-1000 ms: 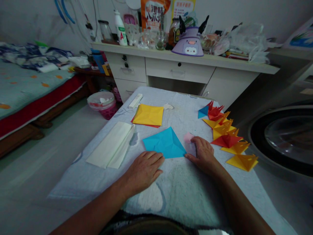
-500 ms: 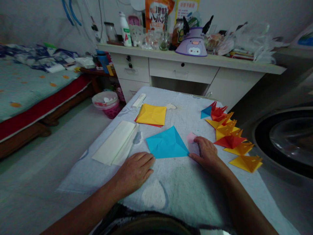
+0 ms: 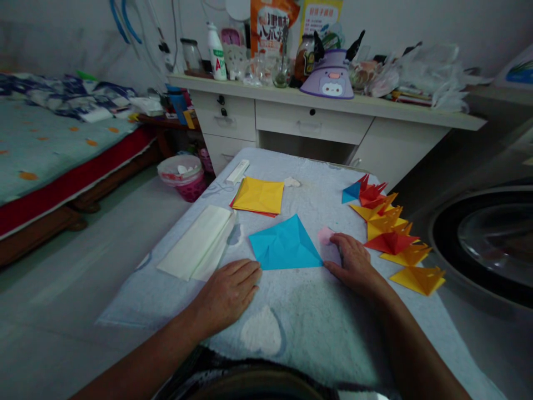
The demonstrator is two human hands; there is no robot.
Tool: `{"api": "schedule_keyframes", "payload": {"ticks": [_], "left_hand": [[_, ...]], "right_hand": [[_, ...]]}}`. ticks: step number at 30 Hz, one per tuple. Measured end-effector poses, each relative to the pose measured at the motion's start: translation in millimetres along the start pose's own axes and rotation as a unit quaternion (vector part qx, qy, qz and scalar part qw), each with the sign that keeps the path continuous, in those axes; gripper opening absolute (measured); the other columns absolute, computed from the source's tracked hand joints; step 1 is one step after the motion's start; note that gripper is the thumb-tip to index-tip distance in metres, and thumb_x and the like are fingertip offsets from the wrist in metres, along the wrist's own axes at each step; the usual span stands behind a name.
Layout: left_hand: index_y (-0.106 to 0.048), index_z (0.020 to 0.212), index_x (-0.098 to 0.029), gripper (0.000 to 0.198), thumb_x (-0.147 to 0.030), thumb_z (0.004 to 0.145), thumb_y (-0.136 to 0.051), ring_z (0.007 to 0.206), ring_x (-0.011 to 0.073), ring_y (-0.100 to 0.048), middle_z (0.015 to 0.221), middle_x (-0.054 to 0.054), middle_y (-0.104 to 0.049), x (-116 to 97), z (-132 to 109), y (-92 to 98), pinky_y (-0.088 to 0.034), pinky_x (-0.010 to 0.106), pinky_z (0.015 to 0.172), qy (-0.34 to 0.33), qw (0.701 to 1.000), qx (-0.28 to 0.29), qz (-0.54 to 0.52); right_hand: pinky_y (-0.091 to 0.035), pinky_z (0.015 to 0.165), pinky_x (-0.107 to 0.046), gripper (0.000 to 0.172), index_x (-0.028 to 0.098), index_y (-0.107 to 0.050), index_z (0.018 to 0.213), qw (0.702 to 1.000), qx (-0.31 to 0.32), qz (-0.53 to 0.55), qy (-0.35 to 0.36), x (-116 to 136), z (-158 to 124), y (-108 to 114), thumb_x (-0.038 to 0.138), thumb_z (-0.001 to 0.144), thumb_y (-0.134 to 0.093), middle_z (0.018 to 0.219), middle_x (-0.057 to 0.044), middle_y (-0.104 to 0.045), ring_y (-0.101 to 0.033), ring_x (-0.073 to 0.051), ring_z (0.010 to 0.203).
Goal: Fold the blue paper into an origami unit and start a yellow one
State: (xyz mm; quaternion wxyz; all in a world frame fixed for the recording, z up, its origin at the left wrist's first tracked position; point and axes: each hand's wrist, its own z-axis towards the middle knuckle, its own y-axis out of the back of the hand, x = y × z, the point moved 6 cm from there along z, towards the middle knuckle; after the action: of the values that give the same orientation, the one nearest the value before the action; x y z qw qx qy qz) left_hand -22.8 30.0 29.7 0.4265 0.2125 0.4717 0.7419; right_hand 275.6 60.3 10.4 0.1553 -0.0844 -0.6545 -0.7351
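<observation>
A blue sheet of origami paper point(image 3: 285, 247) lies on the cloth-covered table between my hands, creased and folded, with its long straight edge towards me. My left hand point(image 3: 231, 289) rests palm down at its lower left corner, fingers stretched and holding nothing. At the right corner, the thumb of my right hand point(image 3: 352, 258) sits at or just beside the tip; its fingers curve apart from the thumb, near a pink patch point(image 3: 325, 235). Beyond the blue sheet is a stack of square papers point(image 3: 258, 194), yellow on top with red beneath.
Folded paper pieces point(image 3: 391, 241) in yellow, orange, red and blue line the table's right edge. A folded whitish sheet point(image 3: 195, 241) lies at left, a narrow white box point(image 3: 238, 171) behind it. A cabinet point(image 3: 312, 119) stands beyond; a pink bin point(image 3: 183, 175) is on the floor.
Both hands have eased very slightly away from the blue paper's corners. The paper keeps its shape and place; the view has shifted a little.
</observation>
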Motion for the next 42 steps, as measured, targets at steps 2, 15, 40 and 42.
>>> {"api": "schedule_keyframes", "payload": {"ticks": [2, 15, 40, 42], "left_hand": [[-0.068, 0.111, -0.015, 0.026, -0.017, 0.094, -0.047, 0.103, 0.0198, -0.064, 0.112, 0.009, -0.070, 0, 0, 1.2, -0.055, 0.036, 0.095, 0.000, 1.000, -0.009, -0.004], [-0.064, 0.113, -0.018, 0.028, -0.014, 0.092, -0.047, 0.116, 0.0213, -0.056, 0.124, 0.010, -0.059, 15, 13, 13.7, -0.050, 0.038, 0.099, 0.118, 0.986, -0.035, -0.108], [-0.057, 0.123, -0.019, 0.039, -0.014, 0.084, -0.053, 0.089, 0.0204, -0.065, 0.097, 0.005, -0.069, 72, 68, -35.8, -0.048, 0.033, 0.084, 0.340, 0.922, 0.044, -0.181], [-0.056, 0.123, -0.019, 0.040, -0.014, 0.084, -0.051, 0.083, 0.0187, -0.064, 0.091, 0.003, -0.067, 72, 66, -36.4, -0.048, 0.030, 0.079, 0.342, 0.915, 0.040, -0.212]], "right_hand": [[-0.037, 0.099, -0.050, 0.046, 0.020, -0.052, 0.120, 0.999, -0.009, 0.035, 0.000, 1, 1, 5, 0.035, 0.077, -0.059, 0.129, -0.014, -0.056, -0.050, -0.033, 0.119], [-0.037, 0.101, -0.050, 0.020, 0.022, -0.064, 0.095, 0.985, -0.062, 0.157, 0.048, 33, -2, 21, 0.037, 0.087, -0.053, 0.119, -0.011, -0.058, -0.050, -0.031, 0.117], [-0.038, 0.100, -0.055, 0.032, 0.023, -0.058, 0.107, 0.989, -0.055, 0.091, 0.105, 43, -4, 5, 0.017, 0.076, -0.063, 0.129, -0.013, -0.050, -0.043, -0.033, 0.125], [-0.038, 0.100, -0.055, 0.032, 0.023, -0.059, 0.107, 0.989, -0.056, 0.086, 0.109, 44, -4, 4, 0.018, 0.076, -0.063, 0.130, -0.012, -0.050, -0.043, -0.033, 0.125]]}}
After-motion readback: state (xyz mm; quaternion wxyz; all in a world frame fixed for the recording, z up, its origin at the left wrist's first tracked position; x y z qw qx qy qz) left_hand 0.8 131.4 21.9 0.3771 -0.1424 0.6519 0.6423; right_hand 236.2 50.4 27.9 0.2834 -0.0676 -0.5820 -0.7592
